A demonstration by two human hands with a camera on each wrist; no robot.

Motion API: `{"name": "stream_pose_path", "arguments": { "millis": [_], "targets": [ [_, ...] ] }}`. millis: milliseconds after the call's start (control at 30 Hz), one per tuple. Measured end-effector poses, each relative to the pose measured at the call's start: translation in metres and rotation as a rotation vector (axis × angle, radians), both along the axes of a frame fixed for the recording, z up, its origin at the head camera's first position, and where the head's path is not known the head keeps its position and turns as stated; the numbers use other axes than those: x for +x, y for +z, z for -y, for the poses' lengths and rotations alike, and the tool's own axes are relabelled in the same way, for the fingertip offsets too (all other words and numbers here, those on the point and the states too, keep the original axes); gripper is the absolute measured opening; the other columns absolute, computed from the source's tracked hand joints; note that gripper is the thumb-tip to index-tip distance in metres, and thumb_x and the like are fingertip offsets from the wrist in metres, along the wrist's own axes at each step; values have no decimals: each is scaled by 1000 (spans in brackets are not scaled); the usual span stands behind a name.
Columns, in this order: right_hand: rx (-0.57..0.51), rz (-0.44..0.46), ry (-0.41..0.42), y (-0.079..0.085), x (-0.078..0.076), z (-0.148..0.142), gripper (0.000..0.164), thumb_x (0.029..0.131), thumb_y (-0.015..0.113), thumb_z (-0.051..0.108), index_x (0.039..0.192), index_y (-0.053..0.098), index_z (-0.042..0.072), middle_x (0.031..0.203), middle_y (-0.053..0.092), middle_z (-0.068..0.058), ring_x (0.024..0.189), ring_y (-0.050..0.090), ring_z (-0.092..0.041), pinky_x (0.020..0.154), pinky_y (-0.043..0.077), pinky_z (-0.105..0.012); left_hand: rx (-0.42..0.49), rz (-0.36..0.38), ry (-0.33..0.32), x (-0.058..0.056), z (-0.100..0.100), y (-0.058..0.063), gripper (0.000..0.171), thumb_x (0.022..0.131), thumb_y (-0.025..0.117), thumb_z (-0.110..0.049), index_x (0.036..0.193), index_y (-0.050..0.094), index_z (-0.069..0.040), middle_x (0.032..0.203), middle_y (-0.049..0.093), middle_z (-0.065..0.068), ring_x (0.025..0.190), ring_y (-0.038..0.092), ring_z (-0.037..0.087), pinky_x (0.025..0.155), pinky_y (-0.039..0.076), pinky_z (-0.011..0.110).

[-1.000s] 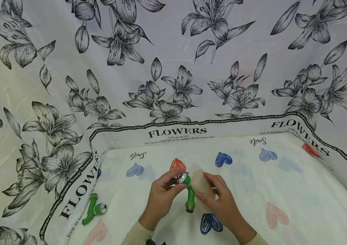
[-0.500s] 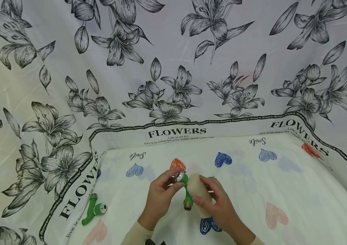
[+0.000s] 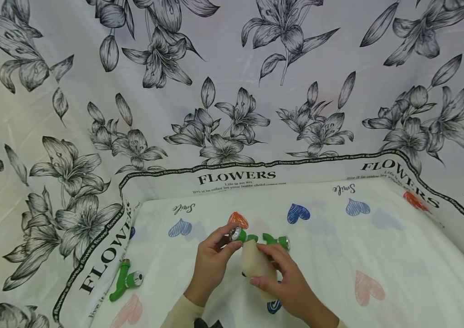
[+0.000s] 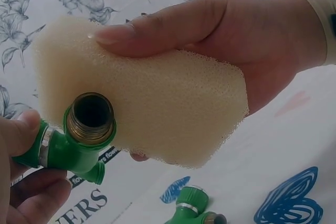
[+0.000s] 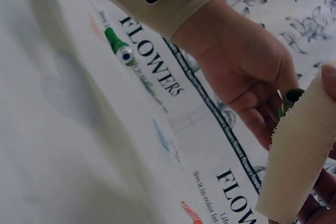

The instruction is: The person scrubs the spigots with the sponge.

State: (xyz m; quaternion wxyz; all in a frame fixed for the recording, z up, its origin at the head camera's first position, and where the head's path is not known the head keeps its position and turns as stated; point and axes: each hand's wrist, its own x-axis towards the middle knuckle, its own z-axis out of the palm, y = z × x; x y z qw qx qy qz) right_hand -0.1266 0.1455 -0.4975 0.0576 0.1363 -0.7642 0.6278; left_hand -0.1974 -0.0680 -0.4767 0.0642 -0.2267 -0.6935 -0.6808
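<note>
My left hand pinches a green plastic tap by its silver-capped knob, between thumb and fingers. Its brass threaded end faces the camera in the left wrist view, where the tap overlaps the sponge. The thick cream sponge is gripped by my right hand, thumb on one broad face and fingers behind. In the head view the sponge hides the tap's lower part. A second green tap lies on the cloth just beyond my right hand, partly covered by it.
A third green tap lies at the left side of the white heart-printed cloth. A flower-printed curtain rises behind and at both sides, its black lettered band running along the back.
The sponge in my right hand has moved left and toward me, across the tap's threaded end. The held tap has shifted slightly left and tilted. The second tap behind has come into sight.
</note>
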Motion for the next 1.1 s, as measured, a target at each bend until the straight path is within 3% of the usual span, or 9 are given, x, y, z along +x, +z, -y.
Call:
{"name": "stream_pose_path", "arguments": {
  "millis": [300,467,600,833,1100],
  "targets": [
    [14,-22,-35,1,-3,0,64,94,90,24,151,63,21,133,60,2,118,58,-26,92,57,-37,-25,9,0,2,1,2,42,98,81,-4,138,74,-15,136,71,11,115,72,31,93,63,39],
    [34,-30,-83,1,-7,-3,64,94,89,26,152,61,21,132,61,2,118,60,-26,92,58,-39,-6,27,-34,4,0,5,43,97,80,0,139,73,-7,137,69,18,112,72,30,93,63,38],
    [50,-9,-137,-1,-14,-7,64,96,87,31,153,61,19,131,62,2,117,61,-25,92,58,-38,-27,19,-55,7,0,8,43,97,81,0,139,71,-2,133,72,14,109,71,30,92,63,38],
    [83,3,-205,-7,-21,-13,65,96,87,35,153,61,19,136,62,2,117,60,-21,94,58,-39,-36,14,-86,9,-1,11,42,98,80,0,139,71,-4,130,73,8,108,72,30,92,64,39],
    [43,66,-186,-4,-17,-9,64,96,87,37,153,62,20,136,61,1,119,60,-23,95,57,-39,-31,13,-111,8,-2,10,42,100,77,0,141,69,-8,134,69,15,112,69,29,95,62,38]
  ]
}}
